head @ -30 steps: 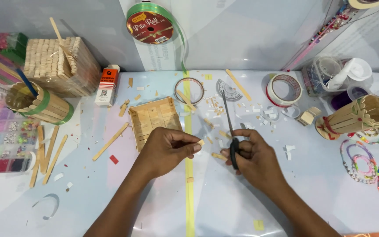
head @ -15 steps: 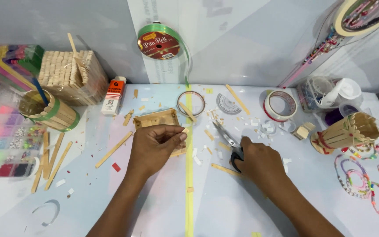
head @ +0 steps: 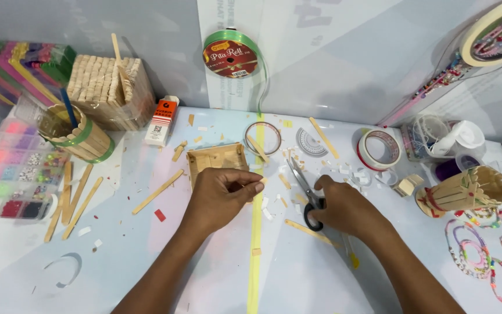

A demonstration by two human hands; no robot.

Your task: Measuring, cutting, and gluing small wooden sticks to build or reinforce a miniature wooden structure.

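Two hands meet near the middle of the frame, either side of the yellow-green ribbon strip [head: 255,232] that runs down the table [head: 204,273]. Your left hand [head: 222,195] has its fingertips pinched together over something small; what it pinches is hidden, so you cannot tell the piece itself. It rests against the near edge of the small stick-built box [head: 215,158], which lies just above it in the frame. Your right hand [head: 344,209] is closed through the black loops of the scissors [head: 304,192]. Their long axis runs from lower right to upper left, with the tips just up and right of the pinch, slightly parted. A loose craft stick [head: 309,231] lies just below the scissor handles, also slanting down to the right.
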